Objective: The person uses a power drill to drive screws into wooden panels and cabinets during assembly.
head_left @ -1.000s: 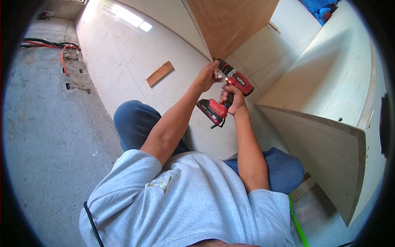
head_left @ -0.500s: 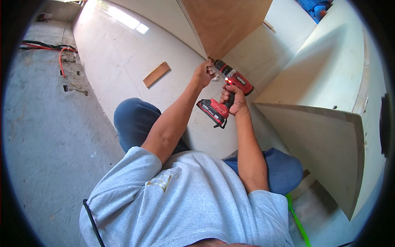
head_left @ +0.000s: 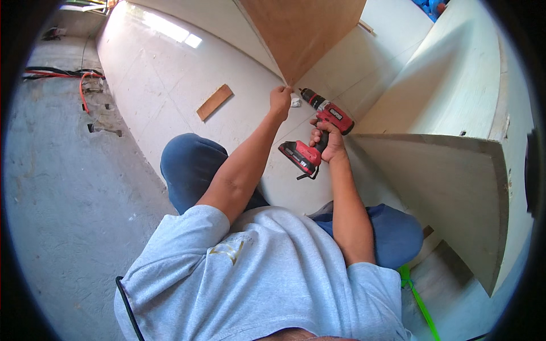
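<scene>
My right hand [head_left: 330, 139] grips the handle of a red and black cordless drill [head_left: 334, 116], its chuck pointing up and left. The drill's tip stands a little apart from the bottom corner of a brown wooden panel [head_left: 304, 37]. At that corner, my left hand [head_left: 280, 103] is closed with fingers pinched together; whatever they may hold is too small to make out. A small crumpled white scrap [head_left: 296, 102] lies on the pale tiled floor [head_left: 170, 91] between my left hand and the drill.
A short brown wood strip [head_left: 215, 102] lies on the tiles to the left. At the right stands a large pale panel box [head_left: 438, 170]. Black and red cables [head_left: 62, 73] run along the grey concrete at far left. A green strap [head_left: 421, 304] lies by my right knee.
The drill in my right hand has moved slightly right and down, away from the panel's corner. My left hand stays at the corner, its fingers now drawn closer together.
</scene>
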`<action>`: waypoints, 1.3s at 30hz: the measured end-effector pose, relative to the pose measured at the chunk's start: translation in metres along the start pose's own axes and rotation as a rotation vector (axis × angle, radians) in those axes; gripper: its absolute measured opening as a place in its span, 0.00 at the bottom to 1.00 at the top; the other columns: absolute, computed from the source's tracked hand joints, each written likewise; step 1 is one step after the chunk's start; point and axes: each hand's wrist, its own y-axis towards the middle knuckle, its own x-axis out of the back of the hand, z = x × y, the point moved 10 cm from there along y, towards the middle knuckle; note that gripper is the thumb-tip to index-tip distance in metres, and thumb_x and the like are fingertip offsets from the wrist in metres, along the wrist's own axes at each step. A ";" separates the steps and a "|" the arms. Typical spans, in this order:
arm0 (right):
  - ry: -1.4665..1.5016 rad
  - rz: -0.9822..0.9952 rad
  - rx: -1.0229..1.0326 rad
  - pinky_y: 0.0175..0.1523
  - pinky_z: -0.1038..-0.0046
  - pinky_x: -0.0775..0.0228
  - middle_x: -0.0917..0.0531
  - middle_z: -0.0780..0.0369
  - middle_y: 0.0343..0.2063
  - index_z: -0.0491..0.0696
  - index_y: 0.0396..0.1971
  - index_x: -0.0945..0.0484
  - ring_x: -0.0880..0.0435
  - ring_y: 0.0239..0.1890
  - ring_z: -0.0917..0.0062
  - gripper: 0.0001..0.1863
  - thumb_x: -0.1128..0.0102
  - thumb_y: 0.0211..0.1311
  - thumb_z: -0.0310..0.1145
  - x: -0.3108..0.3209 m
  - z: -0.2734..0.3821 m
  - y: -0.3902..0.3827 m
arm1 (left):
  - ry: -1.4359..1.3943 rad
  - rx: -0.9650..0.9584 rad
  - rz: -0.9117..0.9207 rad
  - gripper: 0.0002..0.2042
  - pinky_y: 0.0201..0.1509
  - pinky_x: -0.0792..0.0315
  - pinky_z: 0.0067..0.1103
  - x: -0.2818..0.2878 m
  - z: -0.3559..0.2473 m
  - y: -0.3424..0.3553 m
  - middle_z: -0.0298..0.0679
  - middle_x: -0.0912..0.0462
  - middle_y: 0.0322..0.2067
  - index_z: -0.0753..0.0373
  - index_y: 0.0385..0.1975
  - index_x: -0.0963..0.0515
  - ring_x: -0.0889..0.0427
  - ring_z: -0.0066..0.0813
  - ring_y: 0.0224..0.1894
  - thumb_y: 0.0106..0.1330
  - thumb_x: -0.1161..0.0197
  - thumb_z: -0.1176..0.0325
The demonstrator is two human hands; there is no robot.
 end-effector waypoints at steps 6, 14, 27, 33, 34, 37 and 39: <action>-0.041 -0.092 0.014 0.28 0.72 0.32 0.29 0.70 0.15 0.47 0.39 0.24 0.30 0.16 0.81 0.12 0.38 0.56 0.33 0.002 -0.001 0.008 | -0.573 0.367 0.368 0.08 0.35 0.30 0.27 -0.004 0.040 -0.038 0.33 0.28 0.24 0.62 0.40 0.25 0.30 0.25 0.24 0.71 0.48 0.66; 0.115 -0.017 0.025 0.30 0.73 0.33 0.29 0.69 0.16 0.46 0.40 0.23 0.31 0.18 0.82 0.13 0.38 0.56 0.33 0.016 -0.001 0.029 | -0.588 0.418 0.403 0.07 0.34 0.33 0.26 -0.014 0.009 -0.050 0.33 0.30 0.23 0.62 0.41 0.26 0.33 0.25 0.23 0.70 0.48 0.68; 0.107 -0.004 0.018 0.31 0.74 0.34 0.30 0.69 0.16 0.46 0.40 0.23 0.31 0.19 0.81 0.14 0.39 0.55 0.35 0.011 -0.006 0.028 | -0.462 0.400 0.244 0.06 0.26 0.33 0.28 -0.058 0.023 -0.012 0.27 0.41 0.16 0.53 0.32 0.30 0.41 0.23 0.17 0.69 0.42 0.62; 0.105 0.004 0.029 0.31 0.74 0.34 0.30 0.70 0.16 0.46 0.40 0.23 0.31 0.19 0.81 0.13 0.40 0.56 0.35 0.009 -0.004 0.029 | -0.646 0.447 0.186 0.05 0.26 0.35 0.28 -0.066 0.023 -0.017 0.27 0.41 0.16 0.51 0.31 0.31 0.41 0.22 0.17 0.70 0.43 0.65; 0.112 0.001 0.016 0.31 0.74 0.34 0.30 0.70 0.16 0.46 0.40 0.23 0.31 0.19 0.81 0.13 0.40 0.56 0.35 0.010 -0.004 0.029 | -0.644 0.451 0.187 0.05 0.26 0.35 0.28 -0.068 0.022 -0.018 0.27 0.41 0.16 0.51 0.31 0.31 0.41 0.22 0.17 0.70 0.43 0.65; 0.120 0.007 -0.001 0.31 0.73 0.35 0.30 0.70 0.16 0.46 0.39 0.23 0.31 0.19 0.81 0.13 0.40 0.55 0.35 0.007 -0.006 0.032 | -0.715 0.462 0.139 0.04 0.25 0.38 0.29 -0.063 0.020 -0.014 0.28 0.42 0.15 0.54 0.33 0.31 0.44 0.22 0.16 0.71 0.45 0.67; 0.122 0.000 0.002 0.31 0.73 0.35 0.30 0.69 0.16 0.46 0.39 0.23 0.31 0.19 0.80 0.13 0.39 0.54 0.35 0.012 -0.005 0.033 | -0.739 0.493 0.110 0.03 0.26 0.37 0.29 -0.066 0.021 -0.016 0.29 0.41 0.16 0.54 0.34 0.31 0.43 0.22 0.17 0.72 0.46 0.68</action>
